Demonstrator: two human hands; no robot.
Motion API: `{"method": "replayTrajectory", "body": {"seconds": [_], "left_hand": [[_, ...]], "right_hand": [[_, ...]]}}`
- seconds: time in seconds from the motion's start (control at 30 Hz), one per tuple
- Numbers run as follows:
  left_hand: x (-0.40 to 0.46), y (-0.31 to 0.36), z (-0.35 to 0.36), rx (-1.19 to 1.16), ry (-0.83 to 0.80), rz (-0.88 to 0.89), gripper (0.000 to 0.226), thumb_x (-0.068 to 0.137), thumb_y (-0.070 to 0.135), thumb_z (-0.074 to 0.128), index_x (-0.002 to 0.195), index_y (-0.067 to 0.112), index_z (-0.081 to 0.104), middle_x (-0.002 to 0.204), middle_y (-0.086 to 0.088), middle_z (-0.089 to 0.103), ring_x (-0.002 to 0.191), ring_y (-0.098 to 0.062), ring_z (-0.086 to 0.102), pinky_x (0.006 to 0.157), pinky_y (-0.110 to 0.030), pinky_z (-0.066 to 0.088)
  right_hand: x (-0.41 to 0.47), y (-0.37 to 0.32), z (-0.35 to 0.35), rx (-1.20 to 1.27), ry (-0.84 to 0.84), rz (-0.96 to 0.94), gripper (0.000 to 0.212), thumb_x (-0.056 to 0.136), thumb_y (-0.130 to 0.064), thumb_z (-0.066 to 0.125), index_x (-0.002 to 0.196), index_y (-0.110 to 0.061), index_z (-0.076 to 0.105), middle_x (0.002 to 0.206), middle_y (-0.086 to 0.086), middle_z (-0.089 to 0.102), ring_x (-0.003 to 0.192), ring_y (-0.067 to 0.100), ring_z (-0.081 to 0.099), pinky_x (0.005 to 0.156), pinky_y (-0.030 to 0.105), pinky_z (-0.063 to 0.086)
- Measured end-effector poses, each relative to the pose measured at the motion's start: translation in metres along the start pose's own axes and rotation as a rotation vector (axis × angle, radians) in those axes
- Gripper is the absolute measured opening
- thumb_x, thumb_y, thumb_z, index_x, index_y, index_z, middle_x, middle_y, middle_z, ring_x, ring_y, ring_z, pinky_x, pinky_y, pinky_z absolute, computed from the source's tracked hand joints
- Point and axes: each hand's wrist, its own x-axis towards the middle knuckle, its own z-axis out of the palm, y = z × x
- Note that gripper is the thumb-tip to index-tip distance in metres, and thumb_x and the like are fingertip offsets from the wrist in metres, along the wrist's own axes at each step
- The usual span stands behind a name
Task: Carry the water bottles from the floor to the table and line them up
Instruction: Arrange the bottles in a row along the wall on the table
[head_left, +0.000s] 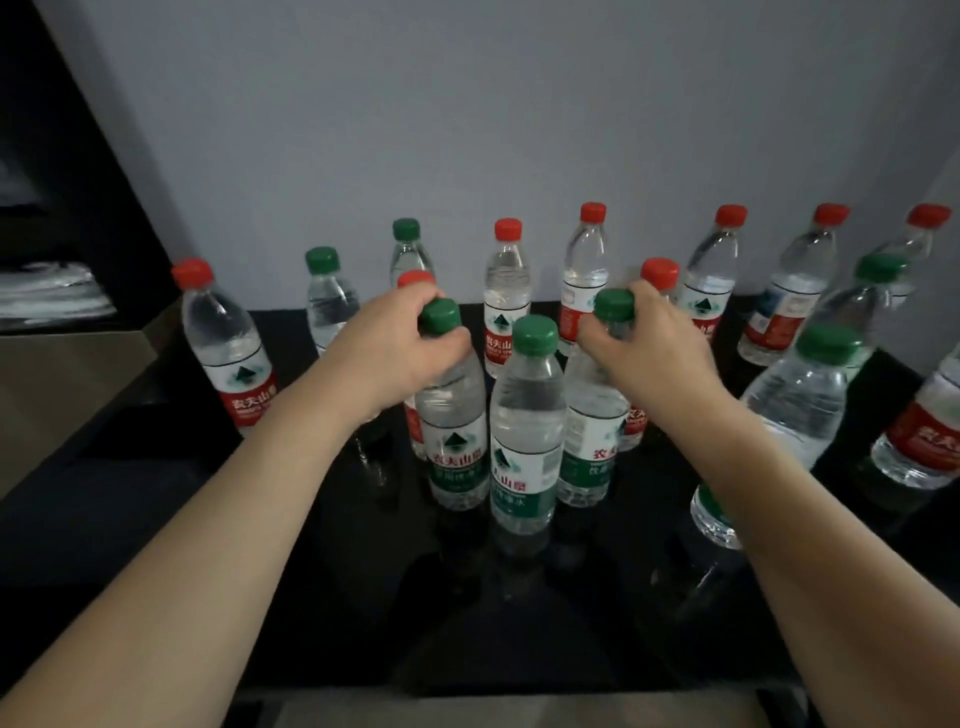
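Three green-capped water bottles stand side by side near the middle of the glossy black table (322, 597). My left hand (400, 348) grips the neck of the left green-capped bottle (454, 436), just under its cap. My right hand (649, 353) grips the neck of the right green-capped bottle (589, 436). Between them stands the middle green-capped bottle (527, 447), untouched. Both held bottles stand upright with their bases at the table surface.
Several more bottles with red or green caps stand behind and to the sides, among them a red-capped one (228, 348) at the left and a green-capped one (795, 410) at the right. A grey wall (467, 114) rises behind the table. A dark cabinet (47, 182) stands at left.
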Motion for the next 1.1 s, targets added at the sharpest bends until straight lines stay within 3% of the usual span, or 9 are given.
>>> {"method": "replayTrajectory", "body": {"seconds": [0.17, 0.3, 0.4, 0.5, 0.57, 0.7, 0.83, 0.97, 1.1], "left_hand": [[-0.001, 0.002, 0.001, -0.029, 0.018, -0.080, 0.017, 0.082, 0.039, 0.069, 0.082, 0.026, 0.058, 0.073, 0.007, 0.060, 0.064, -0.011, 0.058, 0.056, -0.028, 0.038], [-0.003, 0.005, 0.001, -0.017, 0.033, -0.097, 0.019, 0.078, 0.044, 0.066, 0.081, 0.028, 0.058, 0.073, 0.007, 0.062, 0.059, 0.000, 0.057, 0.055, -0.026, 0.038], [-0.002, 0.011, -0.005, 0.033, -0.025, -0.146, 0.021, 0.079, 0.044, 0.068, 0.088, 0.026, 0.060, 0.081, 0.006, 0.065, 0.073, -0.012, 0.064, 0.057, -0.029, 0.043], [-0.006, 0.019, -0.018, 0.193, -0.054, -0.149, 0.044, 0.078, 0.059, 0.063, 0.109, 0.029, 0.056, 0.098, 0.015, 0.062, 0.084, -0.011, 0.063, 0.064, -0.030, 0.048], [-0.017, 0.023, -0.026, 0.212, 0.013, -0.147, 0.059, 0.077, 0.070, 0.055, 0.122, 0.032, 0.050, 0.095, 0.015, 0.058, 0.080, -0.009, 0.059, 0.061, -0.029, 0.044], [-0.044, 0.021, -0.037, 0.177, 0.175, -0.161, 0.049, 0.081, 0.065, 0.050, 0.117, 0.031, 0.052, 0.079, 0.009, 0.062, 0.071, -0.008, 0.061, 0.058, -0.029, 0.044], [-0.069, 0.009, -0.047, 0.182, 0.203, -0.188, 0.033, 0.085, 0.053, 0.054, 0.108, 0.030, 0.056, 0.077, 0.009, 0.062, 0.068, -0.007, 0.060, 0.056, -0.030, 0.042], [-0.086, -0.004, -0.070, 0.197, 0.213, -0.200, 0.021, 0.085, 0.048, 0.057, 0.098, 0.032, 0.057, 0.076, 0.009, 0.063, 0.066, -0.007, 0.061, 0.056, -0.031, 0.046], [-0.092, -0.025, -0.106, 0.214, 0.242, -0.243, 0.016, 0.087, 0.043, 0.057, 0.096, 0.030, 0.059, 0.082, 0.010, 0.064, 0.075, -0.009, 0.061, 0.065, -0.034, 0.051]], "right_hand": [[0.001, -0.001, 0.000, 0.004, -0.038, -0.004, 0.029, 0.089, -0.052, 0.054, 0.100, -0.026, 0.048, 0.090, -0.008, 0.056, 0.080, 0.016, 0.055, 0.057, 0.030, 0.037], [-0.002, 0.000, -0.002, 0.000, -0.042, 0.006, 0.030, 0.089, -0.054, 0.052, 0.098, -0.027, 0.045, 0.092, -0.007, 0.053, 0.081, 0.017, 0.055, 0.060, 0.032, 0.039], [-0.004, -0.007, -0.009, -0.034, -0.092, -0.007, 0.038, 0.089, -0.054, 0.052, 0.103, -0.018, 0.048, 0.096, -0.001, 0.057, 0.083, 0.021, 0.057, 0.066, 0.036, 0.047], [-0.006, -0.013, -0.026, -0.139, -0.142, -0.029, 0.047, 0.089, -0.057, 0.050, 0.108, -0.015, 0.046, 0.094, 0.003, 0.059, 0.081, 0.024, 0.059, 0.071, 0.042, 0.053], [-0.011, -0.015, -0.037, -0.239, -0.109, -0.067, 0.048, 0.089, -0.060, 0.047, 0.107, -0.016, 0.043, 0.090, 0.003, 0.060, 0.076, 0.024, 0.060, 0.064, 0.038, 0.052], [-0.024, -0.030, -0.058, -0.364, 0.073, -0.203, 0.047, 0.092, -0.054, 0.044, 0.115, -0.013, 0.046, 0.103, 0.007, 0.061, 0.079, 0.026, 0.062, 0.057, 0.031, 0.041], [-0.037, -0.063, -0.068, -0.297, 0.155, -0.341, 0.041, 0.093, -0.044, 0.048, 0.122, -0.014, 0.047, 0.111, 0.007, 0.058, 0.077, 0.023, 0.059, 0.058, 0.031, 0.042], [-0.048, -0.106, -0.062, -0.266, 0.096, -0.541, 0.037, 0.092, -0.038, 0.049, 0.122, -0.017, 0.050, 0.111, 0.002, 0.058, 0.078, 0.015, 0.051, 0.059, 0.029, 0.039], [-0.044, -0.160, -0.037, -0.217, -0.041, -0.642, 0.034, 0.092, -0.038, 0.047, 0.120, -0.020, 0.051, 0.109, 0.000, 0.057, 0.084, 0.019, 0.058, 0.064, 0.033, 0.046]]}}
